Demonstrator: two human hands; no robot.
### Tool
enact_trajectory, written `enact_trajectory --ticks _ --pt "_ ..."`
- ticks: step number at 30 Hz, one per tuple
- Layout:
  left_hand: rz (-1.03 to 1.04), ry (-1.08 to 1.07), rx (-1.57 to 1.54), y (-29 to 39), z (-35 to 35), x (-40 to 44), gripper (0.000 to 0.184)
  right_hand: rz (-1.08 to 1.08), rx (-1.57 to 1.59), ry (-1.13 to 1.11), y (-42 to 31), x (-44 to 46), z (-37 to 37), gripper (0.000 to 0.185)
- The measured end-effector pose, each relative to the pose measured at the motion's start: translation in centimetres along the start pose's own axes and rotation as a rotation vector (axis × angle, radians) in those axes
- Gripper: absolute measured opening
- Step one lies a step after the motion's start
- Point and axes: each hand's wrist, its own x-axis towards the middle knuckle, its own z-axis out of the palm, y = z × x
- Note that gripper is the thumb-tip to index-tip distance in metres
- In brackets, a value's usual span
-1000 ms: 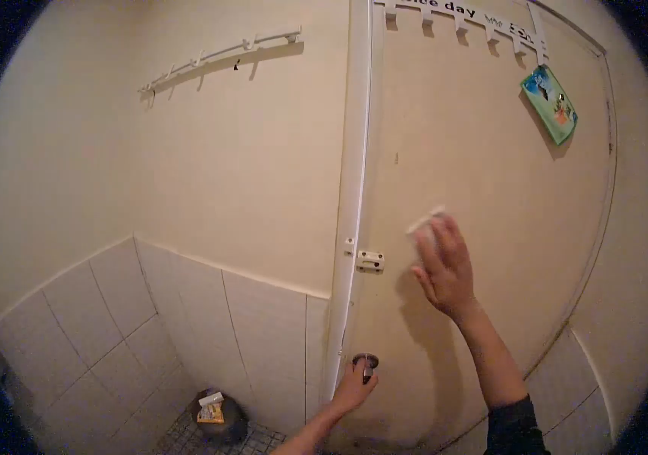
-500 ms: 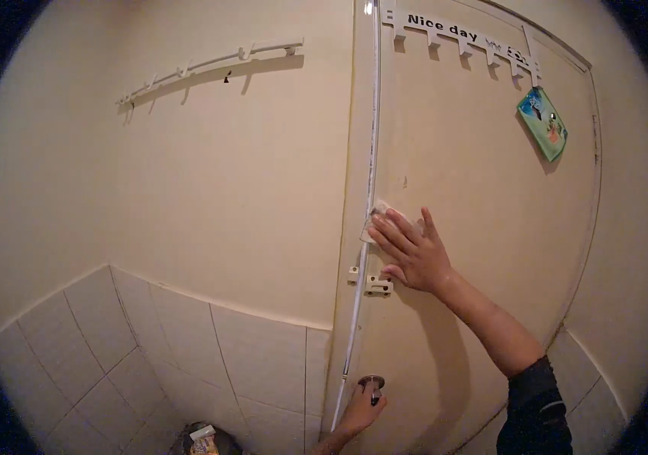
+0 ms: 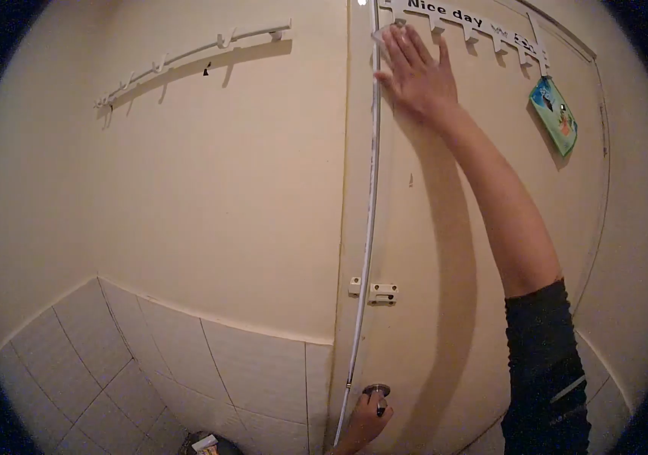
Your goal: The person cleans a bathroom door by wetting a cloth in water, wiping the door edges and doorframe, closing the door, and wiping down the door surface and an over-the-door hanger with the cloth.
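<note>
High on the cream door (image 3: pixel 445 250), my right hand (image 3: pixel 419 83) presses flat with its fingers stretched upward. A thin pale cloth (image 3: pixel 378 35) shows as a small edge at the fingertips; the hand covers the rest. The hand is beside the white strip (image 3: pixel 373 152) along the door's edge and just under the white hook rack (image 3: pixel 460 19) lettered "Nice day". Low on the door, my left hand (image 3: pixel 368 425) is closed around the round metal door knob (image 3: pixel 377 390).
A white latch (image 3: pixel 382 293) sits on the door between my hands. A green picture cloth (image 3: pixel 555 117) hangs from the rack. On the left wall is a white hook rail (image 3: pixel 195 51) above pale tiles (image 3: pixel 252 356). A dark bin (image 3: pixel 225 446) stands at the bottom.
My right hand has slid up the door edge with the cloth, from just above the latch to under the hook rack. My left hand stays at the knob. The view has shifted slightly.
</note>
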Motion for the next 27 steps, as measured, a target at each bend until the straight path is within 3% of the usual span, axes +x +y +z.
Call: enact_trajectory --ticks 5,8,12,15,17,20,25,27 --pt "-0.045 -0.062 -0.047 -0.1 0.0 0.1 0.038 -0.047 -0.106 -0.042 0.6 1.0 0.1 0.071" --pt "-0.083 -0.038 -0.013 -0.1 0.4 -0.1 0.040 -0.072 0.096 0.062 0.9 0.5 1.0 0.074" --pt "0.012 0.049 0.018 -3.2 2.7 -0.6 0.043 -0.051 0.301 0.111 0.6 0.3 1.0 0.080" --pt "-0.111 -0.059 -0.066 -1.0 0.7 -0.4 0.043 -0.067 0.337 0.076 -0.3 -2.1 -0.7 0.081" --pt "-0.166 -0.145 -0.060 -0.2 0.0 0.0 0.043 -0.090 0.427 -0.029 -1.2 -5.4 -2.8 0.083" --pt "-0.074 -0.079 0.100 -3.1 2.0 -0.7 0.042 -0.133 0.538 -0.230 -2.5 -11.1 -6.5 0.086" --pt "-0.067 -0.033 -0.021 0.1 0.0 0.0 0.040 -0.340 0.592 -0.572 -5.3 -23.1 -11.7 0.083" --pt "-0.051 -0.040 -0.026 -0.2 0.1 -0.1 0.040 -0.387 0.565 -0.456 -4.9 -24.4 -11.1 0.082"
